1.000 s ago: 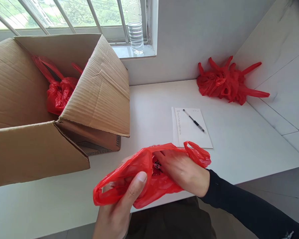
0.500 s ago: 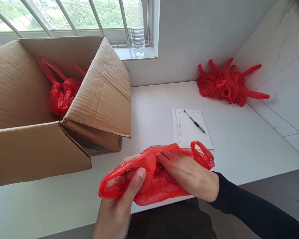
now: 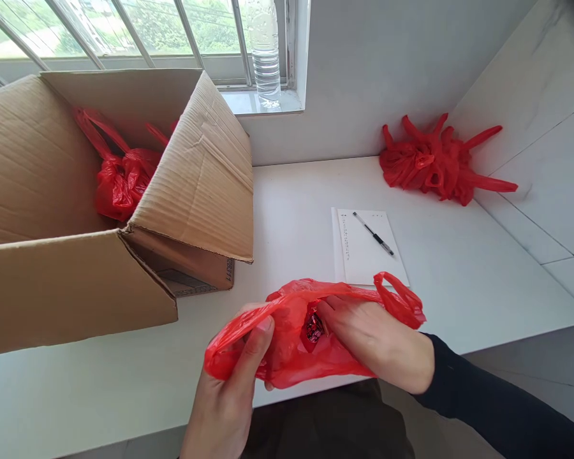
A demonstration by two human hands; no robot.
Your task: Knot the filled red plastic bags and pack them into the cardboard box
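A thin red plastic bag (image 3: pixel 291 370) is held above the front edge of the table, its mouth spread toward me. My left hand (image 3: pixel 232 395) is closed on the left side of the bag, with the thumb over the rim. My right hand (image 3: pixel 380 338) reaches into the mouth, and its fingertips are hidden inside. Right beside those fingers lies a small shiny dark-red wrapped item (image 3: pixel 314 327), whose kind I cannot make out. One loop handle (image 3: pixel 399 296) of the bag stands up behind my right wrist.
At left stands an open cardboard box (image 3: pixel 196 172) containing tied red bags (image 3: pixel 124 182). A notepad (image 3: pixel 368 268) with a black pen (image 3: pixel 374 234) lies mid-table. Bunched red bags (image 3: pixel 430 162) sit in the back right corner. A water bottle (image 3: pixel 268 70) stands on the windowsill.
The bag and both hands have shifted slightly right. More of the shiny wrapped item shows in the bag's mouth beside my right fingers. My left hand keeps its hold.
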